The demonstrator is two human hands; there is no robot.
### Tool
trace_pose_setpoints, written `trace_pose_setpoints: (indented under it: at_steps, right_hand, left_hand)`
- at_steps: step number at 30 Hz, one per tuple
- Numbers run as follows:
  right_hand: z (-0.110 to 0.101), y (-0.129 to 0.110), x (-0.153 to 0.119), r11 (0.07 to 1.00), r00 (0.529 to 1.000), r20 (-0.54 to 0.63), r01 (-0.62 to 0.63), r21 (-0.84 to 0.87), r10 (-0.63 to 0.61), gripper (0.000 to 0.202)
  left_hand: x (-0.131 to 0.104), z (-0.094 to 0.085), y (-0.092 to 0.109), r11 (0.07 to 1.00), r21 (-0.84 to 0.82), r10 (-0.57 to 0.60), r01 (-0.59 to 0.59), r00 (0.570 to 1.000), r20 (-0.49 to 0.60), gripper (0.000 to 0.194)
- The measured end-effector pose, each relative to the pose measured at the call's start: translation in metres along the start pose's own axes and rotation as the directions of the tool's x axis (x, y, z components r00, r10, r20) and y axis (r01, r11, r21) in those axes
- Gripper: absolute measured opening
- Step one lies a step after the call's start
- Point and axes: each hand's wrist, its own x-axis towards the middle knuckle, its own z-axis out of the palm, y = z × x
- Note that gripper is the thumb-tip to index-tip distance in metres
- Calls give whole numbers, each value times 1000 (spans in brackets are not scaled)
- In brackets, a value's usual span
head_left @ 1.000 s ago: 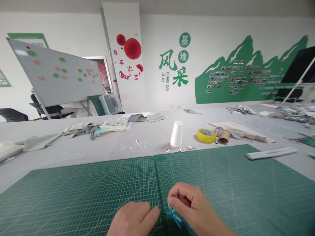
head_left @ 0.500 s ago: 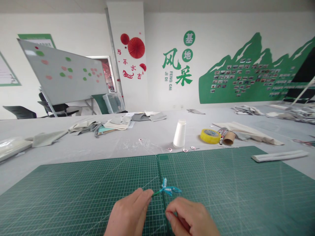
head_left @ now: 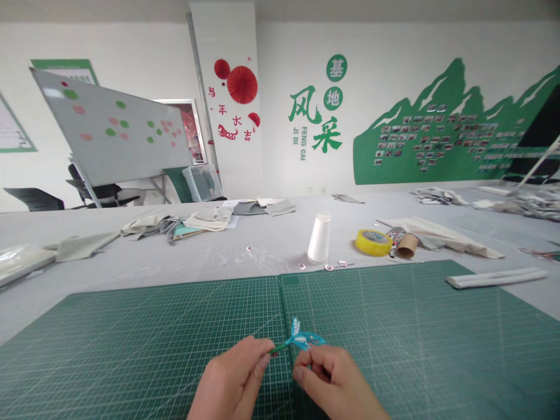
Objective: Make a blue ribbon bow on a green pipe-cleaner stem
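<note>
Above the green cutting mats, my left hand (head_left: 236,370) is closed around the thin green stem of a small artificial flower (head_left: 300,337). Its blue petals have pale, bead-like rows in their middles and point up and to the right. Close beside the lower petals is my right hand (head_left: 335,373), with thumb and fingers pinched together. Whether these fingertips touch a petal or grip something fine is hidden. A bit of red shows just under the left fingertips.
Two gridded cutting mats (head_left: 175,326) meet below my hands. Beyond them stand a white thread cone (head_left: 319,238), a yellow tape roll (head_left: 374,242) and a cardboard tube (head_left: 406,246). A folded cloth strip (head_left: 496,278) overlaps the right mat. Fabric pieces (head_left: 210,217) lie farther back.
My right hand has moved slightly up and left, its fingertips now at the lower petals. The flower has turned a little, and my left hand keeps its hold on the stem.
</note>
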Motion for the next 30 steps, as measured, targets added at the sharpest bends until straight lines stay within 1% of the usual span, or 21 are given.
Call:
trace_pose_setpoints:
  at_steps: [3,7,9,12,14,18,19,23,24,25,28,30]
  right_hand:
    - [1,2,0,998,1000,10,-23,63,22,26]
    - [4,5,0,989,999,29,-39,143,35,26]
    - [5,6,1,984,998,56,-46,174,37,29]
    - [5,7,3,977,994,109,-47,208,24,35]
    - [5,6,3,974,991,136,-42,224,12,38]
    - [8,6,0,968,983,184,-44,246,-2,40]
    - [9,7,-1,967,981,194,-50,248,1,40]
    - [14,8,-1,963,975,219,-80,257,23,45]
    - [15,7,-1,963,975,223,-83,258,25,46]
    - [15,7,-1,963,974,224,-84,257,25,46]
    - [15,5,0,962,973,228,-82,260,21,47]
    - [15,5,0,961,971,239,-86,263,21,50]
  left_hand:
    - [6,-4,8,989,-124,-64,75,994,90,19]
    - [9,-9,14,963,-218,-124,159,978,166,19]
    - [10,-10,15,928,-287,-180,238,960,213,18]
    - [13,-10,15,837,-402,-270,371,919,287,17]
    - [17,-11,15,783,-464,-297,414,905,305,18]
    - [22,-13,15,741,-519,-307,427,902,303,27]
    - [22,-13,14,718,-531,-319,450,891,324,28]
    - [17,-10,11,575,-582,-360,574,817,451,33]
    - [17,-9,11,561,-591,-359,579,814,456,32]
    - [17,-9,11,568,-601,-352,563,826,440,31]
    - [20,-10,13,637,-612,-315,469,883,349,27]
    - [21,-12,15,680,-588,-308,437,899,312,25]
